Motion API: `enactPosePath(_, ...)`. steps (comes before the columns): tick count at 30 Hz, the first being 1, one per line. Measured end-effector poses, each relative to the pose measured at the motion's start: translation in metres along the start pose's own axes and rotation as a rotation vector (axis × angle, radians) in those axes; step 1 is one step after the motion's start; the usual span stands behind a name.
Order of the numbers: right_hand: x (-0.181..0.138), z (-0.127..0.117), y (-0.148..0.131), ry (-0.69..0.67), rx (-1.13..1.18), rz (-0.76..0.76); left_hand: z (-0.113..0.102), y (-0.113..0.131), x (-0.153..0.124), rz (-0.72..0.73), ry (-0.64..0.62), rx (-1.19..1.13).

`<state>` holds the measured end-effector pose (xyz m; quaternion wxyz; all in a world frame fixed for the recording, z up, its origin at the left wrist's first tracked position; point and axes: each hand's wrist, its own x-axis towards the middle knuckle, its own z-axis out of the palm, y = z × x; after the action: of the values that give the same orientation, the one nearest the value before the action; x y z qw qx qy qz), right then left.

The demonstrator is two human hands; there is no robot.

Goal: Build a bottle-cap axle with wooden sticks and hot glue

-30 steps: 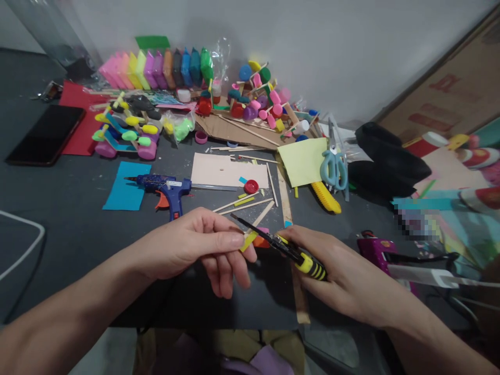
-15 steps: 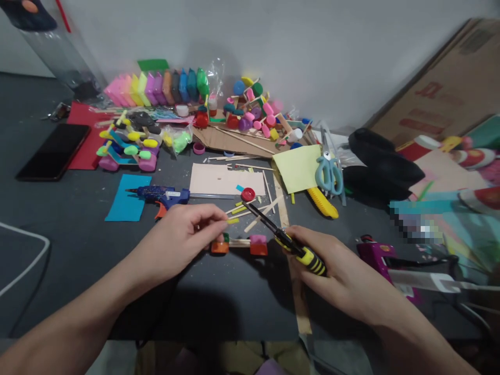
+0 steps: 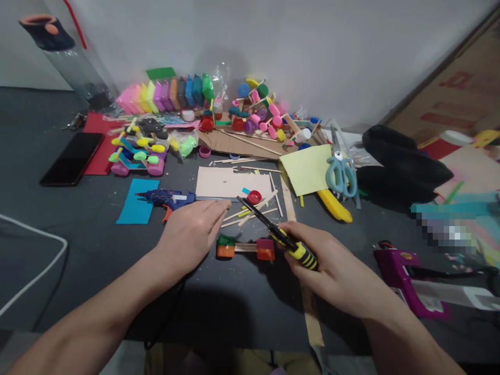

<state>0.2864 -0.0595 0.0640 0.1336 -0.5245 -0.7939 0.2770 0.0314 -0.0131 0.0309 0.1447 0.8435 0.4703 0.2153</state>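
Observation:
My left hand point(image 3: 191, 229) is over the left middle of the table, fingers pressed together. A tiny yellowish bit shows at its fingertips, too small to make out; the thumb is mostly hidden. My right hand point(image 3: 324, 260) grips a tool with a long slim black end point(image 3: 258, 213) and a yellow-and-black striped handle, its tip pointing up and left near a red bottle cap point(image 3: 254, 197). Between the hands lies a small piece with green-orange and pink-orange block ends point(image 3: 265, 250) joined by thin wooden sticks. Loose wooden sticks point(image 3: 250, 214) lie just beyond it.
A blue glue gun point(image 3: 167, 197) lies left, partly on blue paper point(image 3: 135, 208). Scissors point(image 3: 340, 174) and a yellow cutter point(image 3: 335, 207) lie right. Colourful clay packs point(image 3: 172, 94) and small toy cars point(image 3: 136, 156) stand behind. A purple device point(image 3: 398, 276) lies far right.
The view has shifted, so the table sits a little further right and lower. My left fingers have moved up and away from the block-ended piece, uncovering its green-orange end. My right hand keeps its tool.

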Motion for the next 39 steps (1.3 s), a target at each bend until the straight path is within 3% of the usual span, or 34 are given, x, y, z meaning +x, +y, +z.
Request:
enactPosePath(3,0.0,-0.001,-0.003,-0.008,0.029,0.021,-0.009,0.01,-0.004,-0.115,0.043,-0.41)
enactPosePath(5,0.001,-0.002,-0.005,-0.022,0.047,0.023,-0.013,0.016,-0.007,-0.213,-0.026,-0.646)
enactPosePath(8,0.003,-0.001,-0.009,-0.037,0.054,0.008,-0.015,0.023,-0.01,-0.273,-0.094,-0.791)
enactPosePath(17,0.009,0.003,-0.014,-0.058,0.06,-0.035,-0.021,0.025,-0.012,-0.152,-0.07,-0.573)
enactPosePath(27,0.004,0.004,-0.013,-0.07,0.03,-0.071,-0.029,0.026,-0.011,-0.101,-0.133,-0.629)
enactPosePath(31,0.0,0.004,-0.014,-0.071,-0.024,-0.05,-0.023,0.028,-0.016,-0.054,-0.053,-0.586)
enactPosePath(36,-0.006,0.004,-0.015,-0.057,-0.053,-0.028,-0.02,0.03,-0.02,0.031,0.15,-0.376)
enactPosePath(39,-0.008,0.005,-0.018,-0.056,-0.031,-0.032,-0.023,0.03,-0.021,0.091,0.166,-0.283)
